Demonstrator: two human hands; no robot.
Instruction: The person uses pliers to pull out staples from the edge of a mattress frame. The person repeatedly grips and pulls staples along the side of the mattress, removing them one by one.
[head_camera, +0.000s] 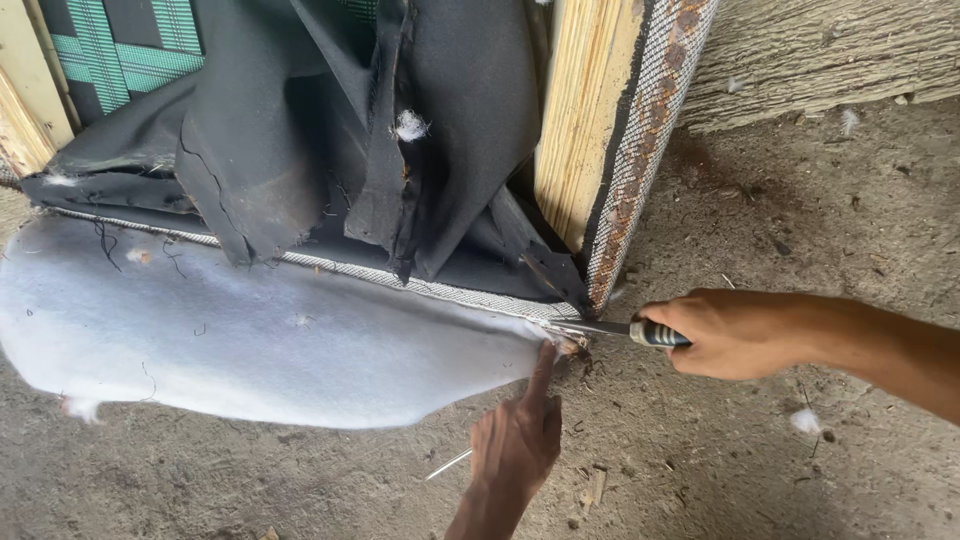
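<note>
While the upended furniture frame (585, 110) stands on the dirt floor (800, 220) with its torn black dust cover (300, 130) hanging loose, I work at its bottom corner, where the white batting (250, 330) spills out over the ground. That batting is attached along the woven edge strip (640, 150), and the corner where strip, batting and wood meet is where my blade goes. My right hand (735, 335) is closed in a full fist round the striped handle of the knife (615, 328), its blade lying nearly flat and its tip at the corner. My left hand (515, 440) has the forefinger stretched out, its tip pressing the batting edge just beside the blade tip, the other fingers curled in. To do this well, I judge I should keep that fingertip behind the edge rather than ahead of it, hold the batting taut, and keep the blade low and angled away from my finger.
</note>
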